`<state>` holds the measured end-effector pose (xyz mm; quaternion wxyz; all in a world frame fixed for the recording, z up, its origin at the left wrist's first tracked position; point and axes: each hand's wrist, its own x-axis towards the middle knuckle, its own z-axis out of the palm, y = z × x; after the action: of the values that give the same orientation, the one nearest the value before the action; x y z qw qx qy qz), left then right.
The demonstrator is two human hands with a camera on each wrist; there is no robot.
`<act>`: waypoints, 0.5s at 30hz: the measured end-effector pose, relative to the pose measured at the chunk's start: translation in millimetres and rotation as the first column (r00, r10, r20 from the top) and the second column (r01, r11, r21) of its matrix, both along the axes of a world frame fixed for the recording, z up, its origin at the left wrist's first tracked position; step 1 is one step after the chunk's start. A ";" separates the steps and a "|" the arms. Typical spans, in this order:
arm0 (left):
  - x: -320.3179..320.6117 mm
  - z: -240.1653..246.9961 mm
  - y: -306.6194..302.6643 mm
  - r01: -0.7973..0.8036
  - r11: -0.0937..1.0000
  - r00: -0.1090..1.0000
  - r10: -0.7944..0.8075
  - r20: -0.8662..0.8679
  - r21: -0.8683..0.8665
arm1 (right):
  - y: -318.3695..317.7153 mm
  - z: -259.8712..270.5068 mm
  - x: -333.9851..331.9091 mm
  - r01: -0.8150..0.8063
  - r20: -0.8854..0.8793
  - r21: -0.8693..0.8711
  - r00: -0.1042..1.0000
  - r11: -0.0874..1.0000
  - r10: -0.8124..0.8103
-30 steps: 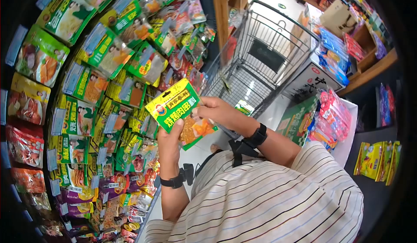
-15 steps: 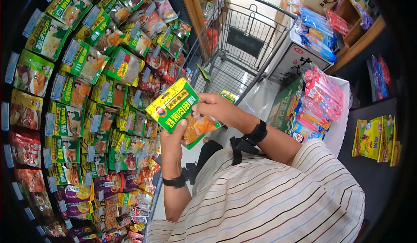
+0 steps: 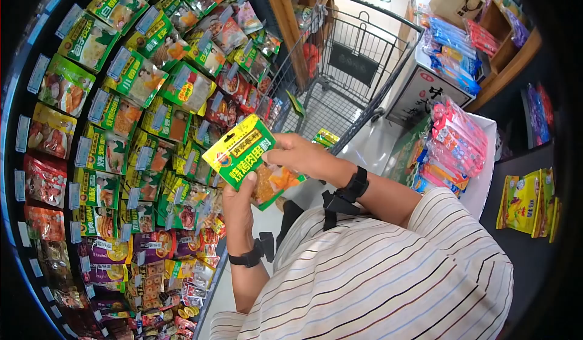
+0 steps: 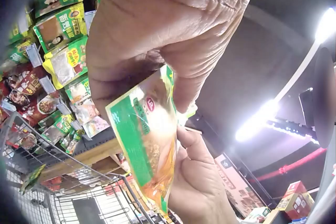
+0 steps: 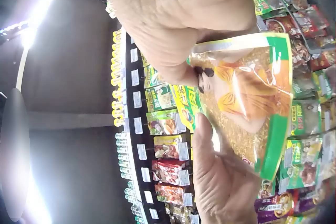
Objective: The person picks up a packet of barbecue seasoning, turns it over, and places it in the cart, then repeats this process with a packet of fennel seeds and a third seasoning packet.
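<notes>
A green and yellow seasoning packet point(image 3: 238, 157) is held up between both hands, its printed front facing the head camera. My left hand point(image 3: 238, 203) pinches its lower left edge, thumb on the front. At the right edge my right hand point(image 3: 306, 156) grips it, the thumb lying over the front. The packet's clear window point(image 5: 247, 98) shows golden-brown contents and a figure in orange in the right wrist view. In the left wrist view the green back point(image 4: 134, 134) appears, with the fingers of the left hand point(image 4: 168, 24) partly covering the packet.
Racks of hanging seasoning packets point(image 3: 136, 75) with price tags point(image 3: 70, 21) fill the left side. A metal shopping cart point(image 3: 358, 66) stands ahead, with a few packets in it. To the right are a white bin point(image 3: 486, 151) of pink packages and yellow bags point(image 3: 522, 203).
The head view has swung, so the racks and cart shifted left, then slightly back right. Both hands keep holding the packet in nearly the same place.
</notes>
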<state>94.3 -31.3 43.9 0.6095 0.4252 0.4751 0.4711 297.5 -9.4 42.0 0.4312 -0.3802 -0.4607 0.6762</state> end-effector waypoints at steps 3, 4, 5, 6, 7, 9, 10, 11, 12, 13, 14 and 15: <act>-5.9 -1.5 6.0 -0.008 1.000 1.000 0.009 -0.028 0.028 | 8.8 1.6 -3.9 0.019 -0.016 0.008 1.000 1.000 -0.019; -6.8 -0.7 7.9 -0.018 0.999 0.999 0.020 -0.031 0.043 | 13.1 2.2 -6.1 0.019 -0.018 0.018 1.000 1.000 -0.018; -8.6 0.2 9.6 -0.030 0.998 0.999 0.032 -0.035 0.057 | 16.5 3.4 -9.0 -0.002 -0.015 0.017 1.000 1.000 0.002; -11.8 1.1 11.0 -0.053 0.996 0.998 0.055 -0.028 0.066 | 19.5 4.6 -13.0 -0.022 -0.014 0.013 1.000 1.000 0.023; -15.2 1.4 11.4 -0.075 0.995 0.997 0.077 -0.023 0.072 | 22.0 4.8 -17.1 -0.043 -0.016 0.009 0.999 0.999 0.043; -20.5 3.1 12.4 -0.109 0.991 0.994 0.109 0.003 0.073 | 27.2 0.4 -26.8 -0.079 0.013 0.055 0.997 0.995 0.078; -21.5 6.2 12.5 -0.122 0.990 0.992 0.120 0.023 0.069 | 28.7 -1.9 -30.8 -0.098 0.028 0.076 0.995 0.992 0.097; -23.1 7.6 12.6 -0.134 0.989 0.990 0.132 0.043 0.066 | 30.2 -3.1 -33.6 -0.108 0.011 0.070 0.994 0.992 0.108; -27.1 5.0 13.0 -0.134 0.989 0.991 0.132 0.029 0.059 | 31.8 -4.0 -35.6 -0.117 -0.006 0.065 0.993 0.991 0.118; -32.3 0.4 14.2 -0.130 0.990 0.991 0.130 0.016 0.054 | 33.6 -4.4 -37.0 -0.123 -0.023 0.062 0.992 0.990 0.125; -35.9 -3.0 15.6 -0.123 0.991 0.992 0.123 0.004 0.049 | 34.5 -2.4 -37.0 -0.127 -0.025 0.050 0.991 0.991 0.128; -37.8 -4.7 16.8 -0.122 0.992 0.992 0.123 -0.002 0.035 | 34.8 1.8 -35.7 -0.127 -0.025 0.038 0.991 0.991 0.128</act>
<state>56.5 -14.5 39.2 0.5711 0.4067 0.4932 0.5150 261.8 25.4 43.8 0.4001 -0.3328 -0.4905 0.6990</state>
